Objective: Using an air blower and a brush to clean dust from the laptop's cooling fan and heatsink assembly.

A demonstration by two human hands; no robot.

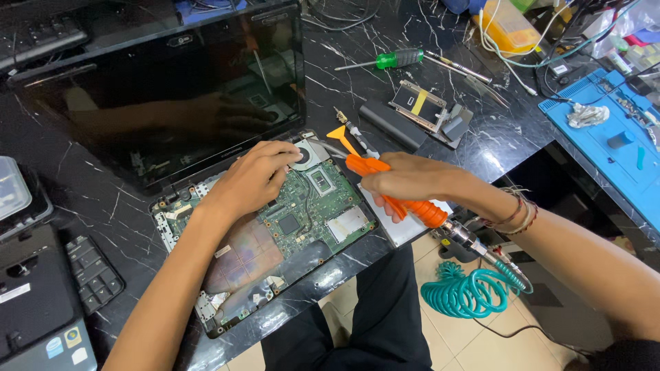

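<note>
Opened laptop (275, 227) on the tabletop (481, 130) is pressed near its fan (302, 154) by left hand (251, 178) fingers, loosely curled; orange air tool (402, 196) is gripped by right hand (405, 180).

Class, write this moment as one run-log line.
left hand: resting on opened laptop by fan | right hand: gripping orange air blow gun | teal coiled hose: hanging below table edge

Bare black marble worktop (323, 75) lies open between the raised dark laptop screen (158, 89) and the green-handled screwdriver (392, 59). Behind the opened laptop base with its green circuit board (302, 220), the screen blocks the far side. To its right stand a black bar-shaped battery (393, 125) and a metal drive bracket (426, 108). The left edge is crowded by a loose black keypad piece (93, 271).
</note>
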